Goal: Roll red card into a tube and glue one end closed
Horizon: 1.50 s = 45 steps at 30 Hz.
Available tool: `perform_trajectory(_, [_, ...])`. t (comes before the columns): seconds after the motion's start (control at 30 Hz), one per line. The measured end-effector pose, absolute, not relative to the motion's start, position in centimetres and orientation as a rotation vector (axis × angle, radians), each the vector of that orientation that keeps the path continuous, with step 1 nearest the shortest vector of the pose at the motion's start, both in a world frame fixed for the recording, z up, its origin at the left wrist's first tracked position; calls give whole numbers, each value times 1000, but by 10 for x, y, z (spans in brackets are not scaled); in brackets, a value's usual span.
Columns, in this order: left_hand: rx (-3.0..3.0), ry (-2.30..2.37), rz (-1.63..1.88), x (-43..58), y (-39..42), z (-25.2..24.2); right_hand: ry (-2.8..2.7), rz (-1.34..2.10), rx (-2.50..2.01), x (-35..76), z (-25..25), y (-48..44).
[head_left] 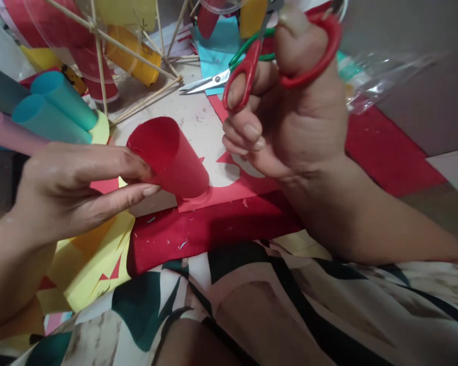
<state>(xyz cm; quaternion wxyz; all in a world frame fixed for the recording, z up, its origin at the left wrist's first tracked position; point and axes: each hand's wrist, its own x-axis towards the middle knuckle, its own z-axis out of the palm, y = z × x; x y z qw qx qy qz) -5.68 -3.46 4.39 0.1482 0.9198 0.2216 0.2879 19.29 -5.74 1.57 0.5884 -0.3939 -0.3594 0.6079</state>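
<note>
My left hand [72, 188] pinches the rim of a red paper tube [189, 165] between thumb and fingers. The tube leans, its round mouth turned up toward me and its lower end close to a cut sheet of red paper [232, 190]. Raised on the right, my right hand [293, 101] grips red-handled scissors [248, 81], with the thumb through one ring and a finger in the other. Their blades point up and away, mostly out of sight. Behind that hand lies a second pair of scissors [217, 80] with green handles, partly covered by my fingers.
Teal paper tubes [57, 119] and a pink tube [11, 132] sit at the left. Thin wooden sticks [101, 51] form a frame at the back. Yellow paper [95, 259] lies near my lap, beside dark red paper [206, 234]. A clear plastic bag [374, 76] rests at right.
</note>
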Motion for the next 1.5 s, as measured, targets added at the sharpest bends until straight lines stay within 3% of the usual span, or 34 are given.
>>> perform_trajectory(0.53, [2868,174,584,-37,-40,26,-971,1311,-744,192,-6,-47])
perform_trajectory(1.5, [2865,332,392,-31,-43,30,-936,1324,-787,188,-4,-52])
